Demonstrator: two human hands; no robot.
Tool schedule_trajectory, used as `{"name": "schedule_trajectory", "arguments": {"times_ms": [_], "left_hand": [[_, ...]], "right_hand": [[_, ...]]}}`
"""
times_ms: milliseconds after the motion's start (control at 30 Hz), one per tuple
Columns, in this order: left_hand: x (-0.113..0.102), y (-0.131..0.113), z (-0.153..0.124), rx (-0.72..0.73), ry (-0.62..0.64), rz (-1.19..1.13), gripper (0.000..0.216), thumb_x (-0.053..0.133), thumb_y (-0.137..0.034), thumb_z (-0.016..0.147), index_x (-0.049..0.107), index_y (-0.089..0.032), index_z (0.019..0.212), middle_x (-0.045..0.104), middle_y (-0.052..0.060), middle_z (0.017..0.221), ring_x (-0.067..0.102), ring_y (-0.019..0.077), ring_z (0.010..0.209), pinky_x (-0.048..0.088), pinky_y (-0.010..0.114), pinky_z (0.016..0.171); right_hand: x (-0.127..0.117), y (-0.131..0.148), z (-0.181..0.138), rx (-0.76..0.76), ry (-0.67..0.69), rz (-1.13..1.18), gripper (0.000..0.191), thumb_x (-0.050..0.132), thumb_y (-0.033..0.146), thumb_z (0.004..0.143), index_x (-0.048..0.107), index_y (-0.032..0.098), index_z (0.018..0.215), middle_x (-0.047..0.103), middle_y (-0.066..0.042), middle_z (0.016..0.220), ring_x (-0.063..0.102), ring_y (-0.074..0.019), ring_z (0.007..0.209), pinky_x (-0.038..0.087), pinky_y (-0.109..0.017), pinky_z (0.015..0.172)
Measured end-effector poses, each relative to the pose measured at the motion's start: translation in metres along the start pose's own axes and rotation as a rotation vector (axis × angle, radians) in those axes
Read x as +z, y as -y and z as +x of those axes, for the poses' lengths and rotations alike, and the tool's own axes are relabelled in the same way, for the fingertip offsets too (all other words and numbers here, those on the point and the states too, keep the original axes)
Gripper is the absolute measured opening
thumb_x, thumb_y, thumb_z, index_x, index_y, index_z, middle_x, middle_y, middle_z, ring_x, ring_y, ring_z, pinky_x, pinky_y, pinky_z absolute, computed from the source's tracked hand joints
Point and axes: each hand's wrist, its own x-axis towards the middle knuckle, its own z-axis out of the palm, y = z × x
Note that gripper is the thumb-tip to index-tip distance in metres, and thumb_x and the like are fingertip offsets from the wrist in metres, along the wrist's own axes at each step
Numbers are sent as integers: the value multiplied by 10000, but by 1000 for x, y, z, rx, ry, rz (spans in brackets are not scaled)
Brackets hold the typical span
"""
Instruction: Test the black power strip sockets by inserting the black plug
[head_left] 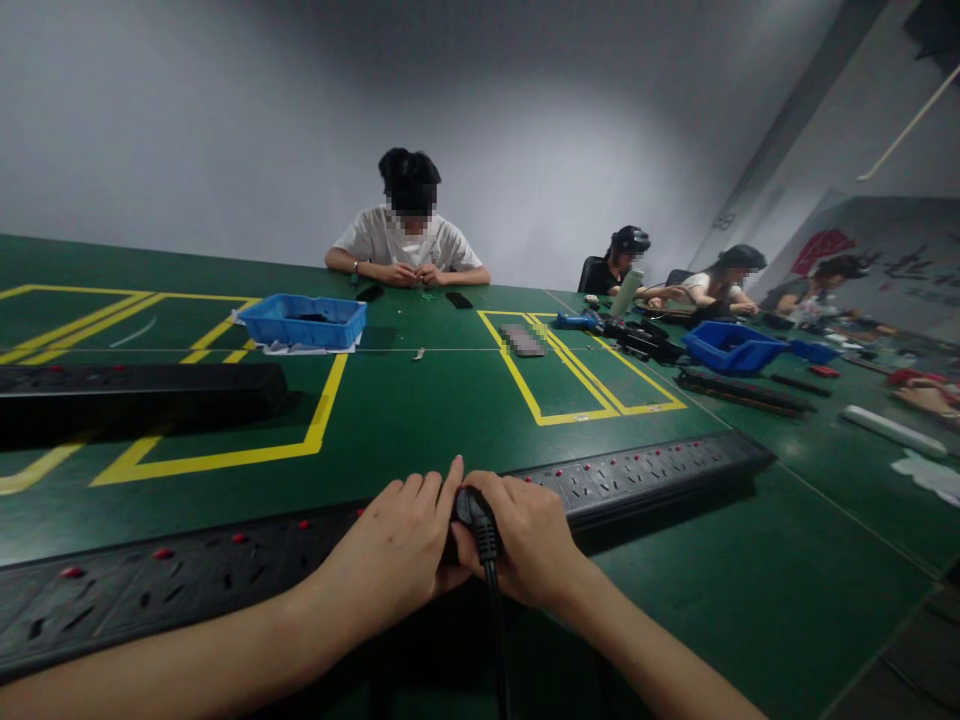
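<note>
A long black power strip with rows of sockets and red switches lies slanted across the near side of the table. My left hand wraps around its middle, with the index finger pointing up beside the plug. In my right hand is a black power plug, held between thumb and fingers against the strip's top. Its cord hangs down toward me between my forearms. How far the pins sit in a socket is hidden by the plug and my fingers.
Another black power strip lies at the left. A blue bin stands behind it on the green table, marked with yellow tape. Across sits a person; several others work at the right near a second blue bin.
</note>
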Motion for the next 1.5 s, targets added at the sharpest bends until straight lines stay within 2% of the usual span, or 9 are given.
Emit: {"name": "schedule_trajectory", "arguments": {"times_ms": [333, 500, 800, 967, 1500], "left_hand": [[2, 1, -1, 13, 5, -13, 670, 386, -410, 780, 266, -34, 1321, 554, 151, 1002, 488, 229, 824, 376, 346, 722], [0, 1, -1, 17, 3, 6, 656, 385, -388, 781, 274, -27, 1317, 564, 133, 929, 490, 227, 798, 377, 346, 709], [1, 1, 0, 23, -11, -4, 659, 380, -399, 785, 271, -26, 1317, 559, 159, 986, 496, 234, 816, 385, 358, 711], [1, 1, -1, 15, -5, -23, 650, 382, -384, 783, 277, -26, 1315, 560, 132, 926, 491, 228, 808, 384, 353, 715], [0, 1, 0, 28, 11, -6, 656, 400, -394, 777, 289, -24, 1307, 560, 161, 982, 500, 236, 812, 390, 363, 710]], "right_hand": [[0, 0, 0, -5, 16, 13, 336, 478, 280, 760, 431, 169, 1073, 586, -58, 916, 542, -183, 788, 379, -269, 680], [2, -3, -2, -7, 28, 32, 396, 506, 292, 730, 425, 165, 1096, 585, -69, 936, 547, -197, 834, 384, -278, 709], [1, -2, -1, -1, 32, 23, 359, 485, 291, 756, 427, 170, 1089, 589, -62, 934, 554, -198, 827, 385, -278, 701], [0, -2, -1, 5, 41, 23, 329, 454, 319, 788, 431, 175, 1083, 589, -58, 927, 553, -199, 828, 385, -282, 703], [-1, -4, -1, -22, 44, 11, 377, 507, 293, 741, 438, 163, 1087, 594, -82, 913, 559, -197, 814, 392, -272, 679]]}}
